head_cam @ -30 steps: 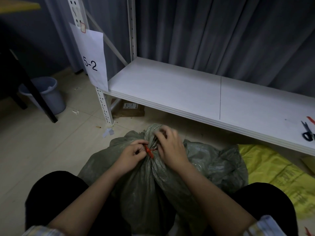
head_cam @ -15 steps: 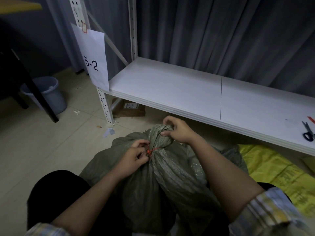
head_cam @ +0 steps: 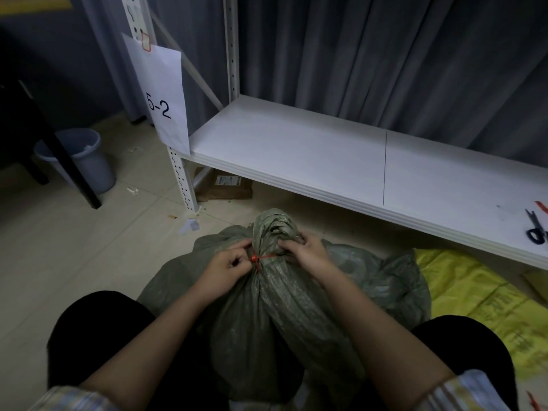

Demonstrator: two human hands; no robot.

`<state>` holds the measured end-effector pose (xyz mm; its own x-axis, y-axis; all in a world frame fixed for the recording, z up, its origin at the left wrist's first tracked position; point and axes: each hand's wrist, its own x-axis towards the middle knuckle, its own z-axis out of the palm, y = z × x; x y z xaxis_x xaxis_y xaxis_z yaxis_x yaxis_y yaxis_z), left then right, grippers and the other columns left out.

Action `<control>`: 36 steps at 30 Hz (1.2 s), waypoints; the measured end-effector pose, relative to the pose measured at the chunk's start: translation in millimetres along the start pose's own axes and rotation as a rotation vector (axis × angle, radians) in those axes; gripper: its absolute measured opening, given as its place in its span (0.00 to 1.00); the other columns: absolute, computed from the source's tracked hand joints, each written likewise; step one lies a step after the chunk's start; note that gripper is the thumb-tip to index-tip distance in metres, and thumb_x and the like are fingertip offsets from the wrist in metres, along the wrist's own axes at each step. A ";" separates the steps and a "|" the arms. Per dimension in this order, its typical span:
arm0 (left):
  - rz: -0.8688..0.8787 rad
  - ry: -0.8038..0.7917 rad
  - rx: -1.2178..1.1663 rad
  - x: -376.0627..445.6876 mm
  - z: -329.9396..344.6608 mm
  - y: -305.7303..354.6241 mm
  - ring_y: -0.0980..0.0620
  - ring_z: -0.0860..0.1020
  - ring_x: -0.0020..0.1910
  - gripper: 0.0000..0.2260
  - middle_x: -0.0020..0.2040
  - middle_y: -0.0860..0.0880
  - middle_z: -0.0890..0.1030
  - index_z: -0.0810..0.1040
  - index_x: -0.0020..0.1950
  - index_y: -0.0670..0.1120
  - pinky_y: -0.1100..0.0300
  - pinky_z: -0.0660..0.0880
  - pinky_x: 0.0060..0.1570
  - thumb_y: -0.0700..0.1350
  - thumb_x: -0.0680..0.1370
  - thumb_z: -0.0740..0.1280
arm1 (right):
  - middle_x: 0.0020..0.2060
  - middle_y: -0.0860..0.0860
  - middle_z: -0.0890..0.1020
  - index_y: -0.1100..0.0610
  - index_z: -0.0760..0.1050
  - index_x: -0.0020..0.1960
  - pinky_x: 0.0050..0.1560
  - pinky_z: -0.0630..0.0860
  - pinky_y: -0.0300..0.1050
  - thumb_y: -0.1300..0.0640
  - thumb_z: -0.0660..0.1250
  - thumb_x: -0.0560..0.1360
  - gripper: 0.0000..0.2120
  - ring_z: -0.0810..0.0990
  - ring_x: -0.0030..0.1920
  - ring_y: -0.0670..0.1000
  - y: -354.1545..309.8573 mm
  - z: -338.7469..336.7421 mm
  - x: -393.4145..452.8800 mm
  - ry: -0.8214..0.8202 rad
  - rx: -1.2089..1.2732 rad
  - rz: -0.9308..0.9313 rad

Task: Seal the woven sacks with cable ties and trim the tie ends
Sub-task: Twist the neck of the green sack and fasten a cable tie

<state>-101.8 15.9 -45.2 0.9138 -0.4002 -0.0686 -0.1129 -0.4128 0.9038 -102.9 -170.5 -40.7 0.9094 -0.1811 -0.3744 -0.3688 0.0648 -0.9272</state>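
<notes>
A green woven sack (head_cam: 275,315) stands between my knees, its neck gathered into a bunch (head_cam: 274,226). A red cable tie (head_cam: 262,258) circles the neck just below the bunch. My left hand (head_cam: 226,265) pinches the tie's head on the left side of the neck. My right hand (head_cam: 305,252) grips the neck on the right, fingers at the tie. Dark-handled scissors (head_cam: 535,226) lie on the white shelf (head_cam: 296,155) at the far right, beyond both hands.
A yellow woven sack (head_cam: 477,304) lies flat on the floor to the right. More red ties (head_cam: 542,206) sit by the scissors. A grey bucket (head_cam: 83,158) and a dark table leg (head_cam: 68,161) stand at left. A cardboard box (head_cam: 226,188) is under the shelf.
My right hand came down from the top of the gathered bunch to the tie at the neck. My left hand stayed at the tie's head.
</notes>
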 end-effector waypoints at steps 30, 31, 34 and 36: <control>-0.053 0.023 -0.334 8.8 3.5 -12.2 0.55 0.72 0.65 0.18 0.70 0.47 0.70 0.67 0.26 0.42 0.66 0.67 0.61 0.30 0.74 0.64 | 0.55 0.63 0.80 0.62 0.68 0.68 0.48 0.80 0.51 0.77 0.62 0.68 0.30 0.81 0.53 0.59 37.3 25.7 -1.9 -0.082 0.428 0.234; -0.059 0.028 -0.322 8.9 3.6 -12.4 0.55 0.71 0.66 0.18 0.70 0.47 0.69 0.67 0.27 0.42 0.67 0.67 0.60 0.29 0.75 0.63 | 0.56 0.63 0.80 0.61 0.68 0.68 0.48 0.80 0.51 0.78 0.64 0.65 0.33 0.81 0.54 0.59 36.6 27.4 -2.2 -0.055 0.425 0.208; -0.053 0.037 -0.250 9.3 3.2 -9.6 0.58 0.70 0.65 0.18 0.70 0.45 0.69 0.66 0.27 0.41 0.76 0.68 0.55 0.26 0.73 0.62 | 0.57 0.59 0.80 0.62 0.68 0.65 0.47 0.79 0.44 0.77 0.70 0.65 0.31 0.80 0.53 0.55 31.6 28.3 -8.7 0.032 0.296 0.113; -0.042 0.043 -0.241 11.1 1.3 -10.4 0.57 0.70 0.65 0.18 0.69 0.44 0.70 0.66 0.27 0.41 0.77 0.69 0.54 0.25 0.73 0.61 | 0.57 0.55 0.78 0.61 0.67 0.66 0.46 0.77 0.35 0.72 0.73 0.65 0.32 0.78 0.55 0.51 30.9 25.9 -11.4 0.060 0.119 -0.003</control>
<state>-91.0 14.7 -55.9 0.9319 -0.3500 -0.0947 0.0170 -0.2188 0.9756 -119.7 -141.0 -65.3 0.8961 -0.2400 -0.3734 -0.3370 0.1799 -0.9242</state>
